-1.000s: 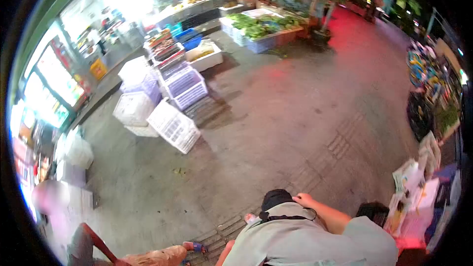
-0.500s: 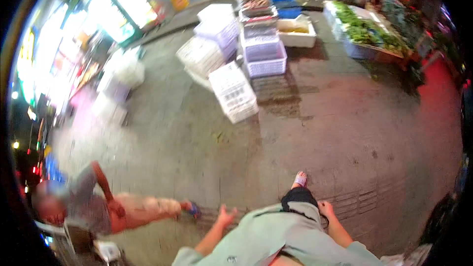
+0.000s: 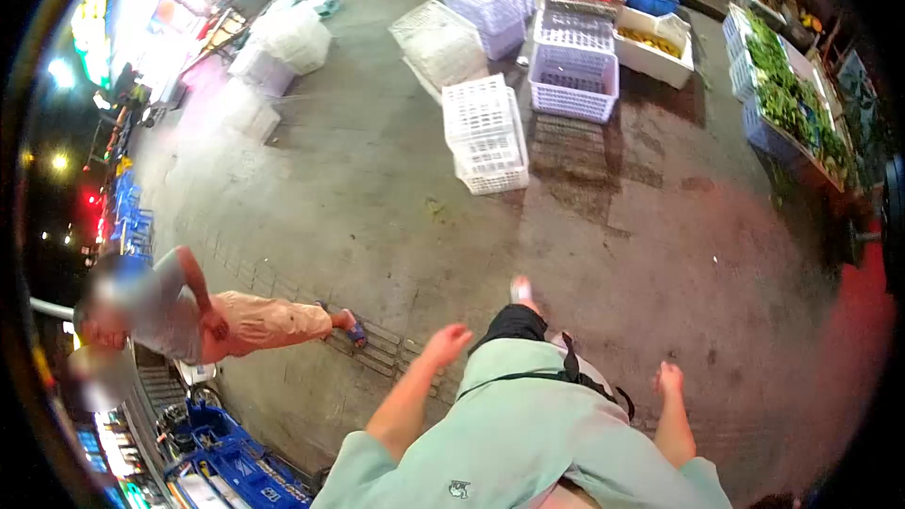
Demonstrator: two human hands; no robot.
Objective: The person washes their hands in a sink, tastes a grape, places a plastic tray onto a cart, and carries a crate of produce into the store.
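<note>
My left hand (image 3: 448, 344) hangs in the air ahead of my body, its fingers loosely curled in and nothing seen in them. Out to the other side is my right hand (image 3: 668, 378), fingers also curled, with no object visible in it. Between them are my pale green shirt (image 3: 514, 382), a black strap (image 3: 572, 372) across its front, and my black shorts (image 3: 509, 322). One foot (image 3: 521, 288) in a light sandal is forward on the paving. Neither hand touches any of the goods around.
White plastic crates (image 3: 485, 132) and a lilac crate (image 3: 573, 85) stand stacked ahead. A white foam box (image 3: 653, 47) is behind, with leafy greens (image 3: 797, 99) at right. A person (image 3: 179, 316) stands left, near a blue vehicle (image 3: 236, 462).
My view has turned and I have stepped, so the crates sit further right. My left hand has swung forward and its fingers have curled. My right hand is now farther from my body.
</note>
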